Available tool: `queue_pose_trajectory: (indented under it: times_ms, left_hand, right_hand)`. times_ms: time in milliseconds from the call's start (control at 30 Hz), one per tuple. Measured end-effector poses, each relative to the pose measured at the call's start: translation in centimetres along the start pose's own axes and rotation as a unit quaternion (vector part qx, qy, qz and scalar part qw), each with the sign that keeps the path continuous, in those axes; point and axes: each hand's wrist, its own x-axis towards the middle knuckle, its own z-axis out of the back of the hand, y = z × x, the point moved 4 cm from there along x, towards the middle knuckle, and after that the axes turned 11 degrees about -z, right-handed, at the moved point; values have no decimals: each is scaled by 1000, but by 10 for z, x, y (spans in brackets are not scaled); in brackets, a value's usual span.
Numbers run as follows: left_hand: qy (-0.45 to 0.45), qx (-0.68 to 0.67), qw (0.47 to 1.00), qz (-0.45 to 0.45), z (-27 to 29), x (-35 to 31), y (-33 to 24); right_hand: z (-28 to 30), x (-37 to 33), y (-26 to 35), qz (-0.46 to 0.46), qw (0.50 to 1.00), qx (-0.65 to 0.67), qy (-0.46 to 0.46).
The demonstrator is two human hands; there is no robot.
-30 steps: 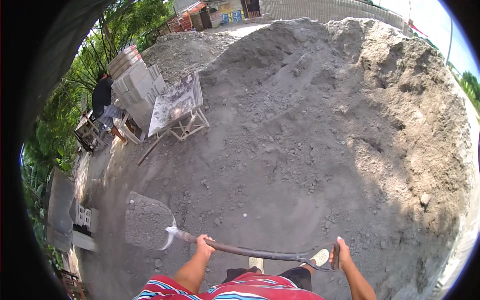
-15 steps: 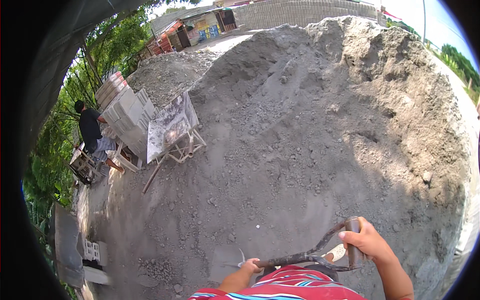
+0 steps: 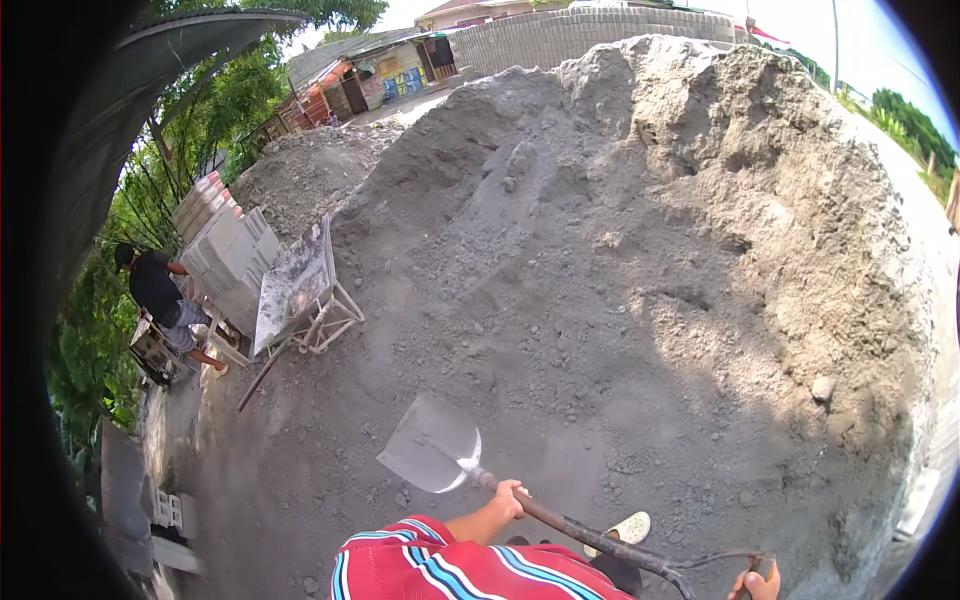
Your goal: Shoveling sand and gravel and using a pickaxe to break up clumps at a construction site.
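Note:
A shovel [image 3: 590,535] crosses in front of me, low in the view. My left hand [image 3: 508,498] is wrapped round its shaft just behind the blade. My right hand [image 3: 757,582] grips the handle at the other end, near the lower edge, partly cut off by the frame. The wide grey blade [image 3: 432,445] points to the far left, over the grey sand, and carries no visible load. Whether it touches the ground I cannot tell. A large sand pile [image 3: 560,230] rises ahead and to the right.
A wheelbarrow [image 3: 295,285] stands tipped up at the left, beside stacked grey blocks [image 3: 228,255]. There a person [image 3: 160,290] in a dark shirt works at the stack. Hollow blocks [image 3: 168,510] lie at the lower left. A pale clog [image 3: 622,533] shows beneath the shaft.
The shovel blade has swung out forward, from low by my body into full view. My left hand moved slightly forward; my right hand dropped down and rightward. The view shifted slightly.

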Motion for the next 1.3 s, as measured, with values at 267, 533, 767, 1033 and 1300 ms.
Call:
queue_pose_trajectory:
  times_ms: [267, 533, 767, 1033, 1300]
  left_hand:
    - [173, 2, 982, -77, -228, -114, 27]
    - [230, 135, 964, -17, -378, -45, 66]
    - [176, 337, 855, 352, -311, -26, 334]
    - [70, 386, 679, 620, -286, -98, 379]
    - [224, 480, 840, 114, -694, 293, 211]
  right_hand:
    - [161, 126, -34, -113, 974, 194, -20]
    - [136, 148, -76, -189, 870, 308, -335]
    - [74, 8, -49, -155, 684, 340, -626]
    - [-5, 233, 9, -225, 653, 367, -623]
    - [-50, 386, -32, -265, 689, 405, -539]
